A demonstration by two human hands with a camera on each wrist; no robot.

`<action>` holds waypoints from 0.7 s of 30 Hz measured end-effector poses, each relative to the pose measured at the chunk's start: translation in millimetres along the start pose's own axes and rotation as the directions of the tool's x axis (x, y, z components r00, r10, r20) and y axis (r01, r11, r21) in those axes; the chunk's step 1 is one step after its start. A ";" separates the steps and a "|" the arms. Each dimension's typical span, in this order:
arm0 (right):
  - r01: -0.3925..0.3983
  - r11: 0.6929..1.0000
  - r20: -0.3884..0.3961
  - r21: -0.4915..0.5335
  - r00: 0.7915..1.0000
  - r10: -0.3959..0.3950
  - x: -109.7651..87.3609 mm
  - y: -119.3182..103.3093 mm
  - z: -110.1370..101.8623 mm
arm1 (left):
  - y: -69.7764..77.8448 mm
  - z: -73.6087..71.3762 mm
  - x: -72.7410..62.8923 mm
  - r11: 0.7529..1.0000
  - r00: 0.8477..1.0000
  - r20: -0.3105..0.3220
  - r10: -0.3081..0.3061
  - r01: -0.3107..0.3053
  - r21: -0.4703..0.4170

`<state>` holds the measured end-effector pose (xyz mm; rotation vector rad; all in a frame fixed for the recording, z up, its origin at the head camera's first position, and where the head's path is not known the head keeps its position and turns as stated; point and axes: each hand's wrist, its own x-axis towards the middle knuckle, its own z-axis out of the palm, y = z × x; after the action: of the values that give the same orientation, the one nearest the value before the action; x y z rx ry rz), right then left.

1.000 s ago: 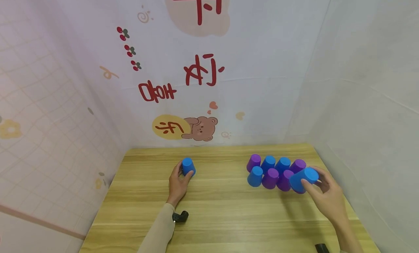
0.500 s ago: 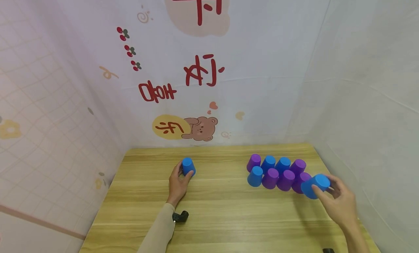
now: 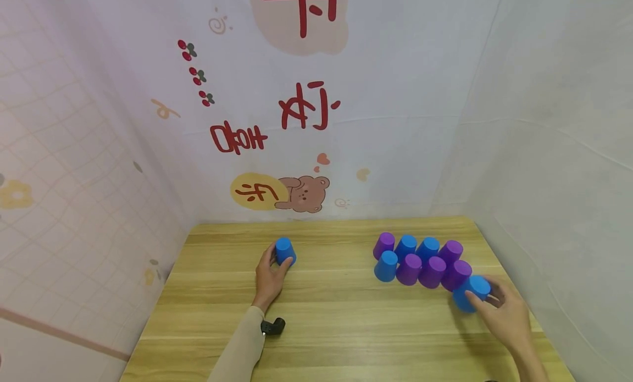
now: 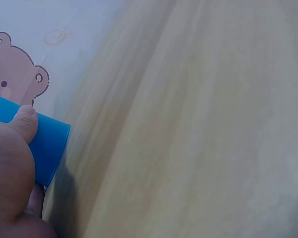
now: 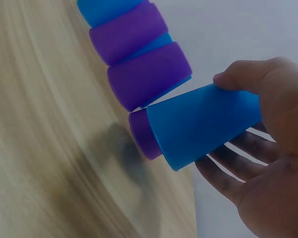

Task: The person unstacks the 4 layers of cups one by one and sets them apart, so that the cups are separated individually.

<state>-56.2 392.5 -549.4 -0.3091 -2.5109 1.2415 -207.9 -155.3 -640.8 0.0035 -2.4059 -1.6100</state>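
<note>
At the left of the table, my left hand (image 3: 269, 277) grips an upside-down blue cup (image 3: 284, 251) between thumb and fingers. In the left wrist view the thumb lies on the side of that blue cup (image 4: 52, 144), close to the tabletop. My right hand (image 3: 504, 310) holds another blue cup (image 3: 467, 295) by its narrow end at the near right end of the cup group. In the right wrist view this blue cup (image 5: 198, 126) is held wide mouth toward the table, overlapping a purple cup (image 5: 143, 134) behind it.
Several upside-down cups stand in two rows at the right: the front row has a blue cup (image 3: 386, 266) and purple cups (image 3: 409, 270), the back row purple (image 3: 384, 245) and blue (image 3: 428, 249) ones. Cloth walls enclose the wooden table (image 3: 346, 327).
My right hand has carried its blue cup rightward, then down toward the table beside the front row's right end. My left hand and its cup have stayed in place.
</note>
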 end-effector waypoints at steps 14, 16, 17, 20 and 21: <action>-0.016 0.999 0.061 -0.048 0.998 0.019 -3.9 18.6 6.9 | 3.7 -1.9 -0.6 1.000 1.000 0.017 -0.013 0.013 -0.018; -0.019 0.999 0.066 -0.045 0.998 0.022 -3.9 19.9 7.5 | 4.5 -2.1 -0.9 0.999 1.000 0.019 -0.017 0.017 -0.027; -0.019 0.999 0.068 -0.045 0.997 0.022 -3.6 20.8 7.8 | 4.9 -2.1 -1.1 0.999 1.000 0.019 -0.016 0.017 -0.028; -0.020 0.999 0.070 -0.042 0.997 0.023 -3.3 21.9 8.6 | 5.9 -1.8 -1.5 0.999 1.000 0.017 -0.012 0.013 -0.029; -0.019 0.999 0.070 -0.041 0.997 0.022 -3.4 22.0 8.8 | 6.3 -1.7 -1.6 0.999 1.000 0.017 -0.013 0.013 -0.030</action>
<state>-55.2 398.2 -572.6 -0.3067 -2.6013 1.2309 -205.1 -154.1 -634.8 0.0002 -2.3995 -1.6581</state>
